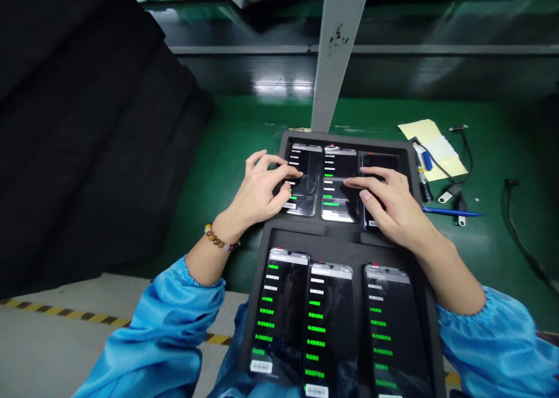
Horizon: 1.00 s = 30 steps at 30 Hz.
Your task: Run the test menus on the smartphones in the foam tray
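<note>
Several smartphones lie face up in a black foam tray (340,235), their lit screens listing white and green lines of text. My left hand (264,185) is open, its index fingertip at the screen of the upper left phone (308,194). With fingers apart, my right hand (391,203) reaches over the upper right phone (371,162), its index fingertip at the screen of the upper middle phone (338,203). Closer to me are the lower left phone (282,311), the lower middle phone (329,322) and the lower right phone (395,328). Neither hand grips anything.
Right of the tray on the green table (244,118) are a yellow paper (445,159), a dark marker (423,185), a blue pen (454,212) and short cables (456,187). Another cable (519,235) lies farther right. A grey post (340,54) stands behind; a black curtain (78,136) hangs left.
</note>
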### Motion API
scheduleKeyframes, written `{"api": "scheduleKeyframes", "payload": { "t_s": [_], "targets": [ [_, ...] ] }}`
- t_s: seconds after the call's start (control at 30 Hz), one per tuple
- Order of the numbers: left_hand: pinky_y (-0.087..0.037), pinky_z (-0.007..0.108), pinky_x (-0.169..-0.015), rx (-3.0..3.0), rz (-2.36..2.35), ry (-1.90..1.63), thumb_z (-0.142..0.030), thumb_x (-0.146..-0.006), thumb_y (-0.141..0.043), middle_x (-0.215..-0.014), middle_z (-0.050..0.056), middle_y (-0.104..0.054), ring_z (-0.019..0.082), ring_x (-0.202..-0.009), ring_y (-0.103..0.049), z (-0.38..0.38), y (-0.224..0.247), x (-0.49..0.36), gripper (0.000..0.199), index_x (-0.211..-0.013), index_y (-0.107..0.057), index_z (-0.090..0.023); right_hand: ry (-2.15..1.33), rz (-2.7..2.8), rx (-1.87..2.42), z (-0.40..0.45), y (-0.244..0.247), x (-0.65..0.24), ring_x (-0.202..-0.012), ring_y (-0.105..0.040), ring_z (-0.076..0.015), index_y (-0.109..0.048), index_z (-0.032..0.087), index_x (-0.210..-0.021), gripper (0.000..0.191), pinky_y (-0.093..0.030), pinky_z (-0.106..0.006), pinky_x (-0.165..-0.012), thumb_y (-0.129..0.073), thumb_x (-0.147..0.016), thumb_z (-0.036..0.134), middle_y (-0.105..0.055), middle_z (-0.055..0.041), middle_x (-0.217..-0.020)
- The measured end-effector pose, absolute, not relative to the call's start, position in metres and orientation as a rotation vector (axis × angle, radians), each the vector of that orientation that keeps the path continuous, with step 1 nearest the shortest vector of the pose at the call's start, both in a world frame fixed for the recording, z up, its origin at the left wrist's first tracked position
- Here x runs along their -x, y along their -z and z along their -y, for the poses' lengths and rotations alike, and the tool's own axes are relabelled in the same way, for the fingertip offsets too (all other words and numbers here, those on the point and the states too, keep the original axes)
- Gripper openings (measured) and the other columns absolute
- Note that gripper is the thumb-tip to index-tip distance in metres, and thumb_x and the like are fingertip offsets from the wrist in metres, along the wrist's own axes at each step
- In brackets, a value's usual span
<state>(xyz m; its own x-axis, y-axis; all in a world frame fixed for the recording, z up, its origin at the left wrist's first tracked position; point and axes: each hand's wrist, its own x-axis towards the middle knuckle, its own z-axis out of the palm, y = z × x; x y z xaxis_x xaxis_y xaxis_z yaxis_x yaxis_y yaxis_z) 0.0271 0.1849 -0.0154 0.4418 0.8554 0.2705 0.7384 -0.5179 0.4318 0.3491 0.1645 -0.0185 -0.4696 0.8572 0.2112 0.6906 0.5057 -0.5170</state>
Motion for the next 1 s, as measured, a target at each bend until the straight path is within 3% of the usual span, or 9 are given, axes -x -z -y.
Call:
{"api": "scheduleKeyframes", "payload": {
  "t_s": [0.1, 0.27, 0.5, 0.73, 1.0],
  "targets": [
    [-0.03, 0.056, -0.13, -2.446, -1.326, -0.734, -0.024, -0.098, -0.05, -0.107, 0.004, -0.079, 0.027, -0.121, -0.068, -0.184, 0.016, -0.026, 0.029, -0.106, -0.077, -0.027, -0.544, 2.322, 1.185, -0.163, 0.016, -0.35, -0.138, -0.061, -0.0314, -0.073, 0.031, -0.13, 0.033, -0.039, -0.061, -0.12, -0.045, -0.112, 0.032, -0.076, -0.0057, -0.133],
    [-0.025, 0.06, -0.132, -2.435, -1.392, -0.718, -0.025, -0.096, -0.054, -0.12, 0.006, -0.078, 0.03, -0.129, -0.064, -0.184, 0.016, -0.024, 0.035, -0.123, -0.076, -0.027, -0.502, 2.263, 1.272, -0.165, 0.02, -0.351, -0.146, -0.055, -0.0337, -0.067, 0.031, -0.142, 0.038, -0.04, -0.062, -0.121, -0.046, -0.111, 0.034, -0.071, -0.0079, -0.143],
    [-0.03, 0.057, -0.13, -2.443, -1.237, -0.755, -0.026, -0.095, -0.057, -0.102, 0.002, -0.079, 0.026, -0.117, -0.07, -0.184, 0.018, -0.017, 0.023, -0.1, -0.079, -0.028, -0.541, 2.299, 1.144, -0.162, 0.016, -0.352, -0.135, -0.066, -0.029, -0.076, 0.031, -0.123, 0.031, -0.04, -0.059, -0.122, -0.047, -0.112, 0.031, -0.079, -0.0037, -0.127],
    [-0.026, 0.06, -0.132, -2.465, -1.334, -0.662, -0.031, -0.095, -0.057, -0.119, 0.007, -0.079, 0.03, -0.131, -0.063, -0.185, 0.015, -0.016, 0.036, -0.125, -0.076, -0.027, -0.478, 2.25, 1.243, -0.163, 0.02, -0.351, -0.148, -0.056, -0.0335, -0.071, 0.029, -0.138, 0.035, -0.043, -0.061, -0.12, -0.051, -0.11, 0.034, -0.073, -0.0087, -0.141],
    [-0.027, 0.055, -0.132, -2.42, -1.229, -0.677, -0.029, -0.092, -0.059, -0.107, 0.003, -0.078, 0.026, -0.121, -0.068, -0.183, 0.012, -0.013, 0.021, -0.099, -0.08, -0.028, -0.511, 2.279, 1.122, -0.162, 0.017, -0.35, -0.132, -0.068, -0.0274, -0.076, 0.031, -0.121, 0.026, -0.041, -0.057, -0.123, -0.053, -0.109, 0.029, -0.079, -0.0029, -0.129]
  ]
}}
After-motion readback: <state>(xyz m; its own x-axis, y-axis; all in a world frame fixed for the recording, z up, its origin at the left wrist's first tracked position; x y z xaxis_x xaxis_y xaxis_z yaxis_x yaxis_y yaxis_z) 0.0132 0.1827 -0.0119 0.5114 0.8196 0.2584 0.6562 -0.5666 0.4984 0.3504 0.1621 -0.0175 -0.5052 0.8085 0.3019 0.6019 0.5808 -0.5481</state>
